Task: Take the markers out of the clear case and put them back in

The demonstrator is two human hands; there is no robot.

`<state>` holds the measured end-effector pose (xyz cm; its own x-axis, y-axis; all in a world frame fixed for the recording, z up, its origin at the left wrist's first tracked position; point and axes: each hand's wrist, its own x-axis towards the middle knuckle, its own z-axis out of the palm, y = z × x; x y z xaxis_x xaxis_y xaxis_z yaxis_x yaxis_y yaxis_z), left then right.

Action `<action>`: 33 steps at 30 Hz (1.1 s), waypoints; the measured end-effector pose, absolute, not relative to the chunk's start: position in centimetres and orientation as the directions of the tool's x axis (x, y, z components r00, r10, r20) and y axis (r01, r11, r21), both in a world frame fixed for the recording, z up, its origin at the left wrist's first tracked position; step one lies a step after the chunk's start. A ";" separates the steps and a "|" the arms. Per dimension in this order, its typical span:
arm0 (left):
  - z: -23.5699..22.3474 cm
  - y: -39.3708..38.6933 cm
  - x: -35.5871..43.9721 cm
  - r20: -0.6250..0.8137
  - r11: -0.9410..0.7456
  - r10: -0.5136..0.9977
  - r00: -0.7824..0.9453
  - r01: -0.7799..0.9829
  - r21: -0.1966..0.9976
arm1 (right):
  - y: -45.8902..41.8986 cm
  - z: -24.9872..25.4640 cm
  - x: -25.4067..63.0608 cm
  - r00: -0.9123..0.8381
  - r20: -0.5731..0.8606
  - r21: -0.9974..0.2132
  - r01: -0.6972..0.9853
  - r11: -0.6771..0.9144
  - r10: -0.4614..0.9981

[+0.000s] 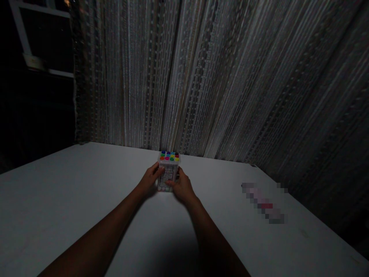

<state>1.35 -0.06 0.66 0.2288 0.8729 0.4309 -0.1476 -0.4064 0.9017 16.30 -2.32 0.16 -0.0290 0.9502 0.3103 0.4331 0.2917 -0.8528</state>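
Note:
A clear plastic box of markers (169, 167) stands upright on the white table, towards its far edge. Rows of colourful caps show at its top, among them blue, green, yellow, orange, pink and red. A printed label covers part of its front. My left hand (150, 177) grips the box from the left side, thumb on the front face. From the right, my right hand (183, 185) holds it too, its thumb lying across the lower front. The fingers behind the box are partly hidden.
The white table (86, 200) spreads widely around my arms. On its right side lies a long pixelated object (262, 203) that I cannot make out. A patterned grey curtain (196, 77) hangs behind the far edge. Dark window panes (44, 38) show at upper left.

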 end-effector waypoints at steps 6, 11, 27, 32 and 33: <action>1.4 -0.4 1.5 0.478 -0.458 0.868 0.136 -0.152 0.876 | -2.2 -0.1 16.3 -0.055 0.316 -0.861 0.402 0.311 0.947; 1.6 -0.4 1.5 0.501 -0.490 0.861 0.084 -0.123 0.863 | -2.5 0.3 16.1 -0.068 0.321 -0.857 0.403 0.320 0.945; 1.5 -0.1 1.4 0.491 -0.476 0.867 0.083 -0.151 0.866 | -2.6 0.7 16.1 -0.060 0.299 -0.850 0.437 0.294 0.952; 1.5 -0.1 1.4 0.491 -0.477 0.868 0.069 -0.156 0.865 | -2.4 0.4 16.2 -0.061 0.317 -0.851 0.422 0.312 0.946; 1.5 -0.1 1.4 0.491 -0.477 0.869 0.065 -0.153 0.865 | -2.4 0.3 16.2 -0.062 0.322 -0.852 0.415 0.317 0.945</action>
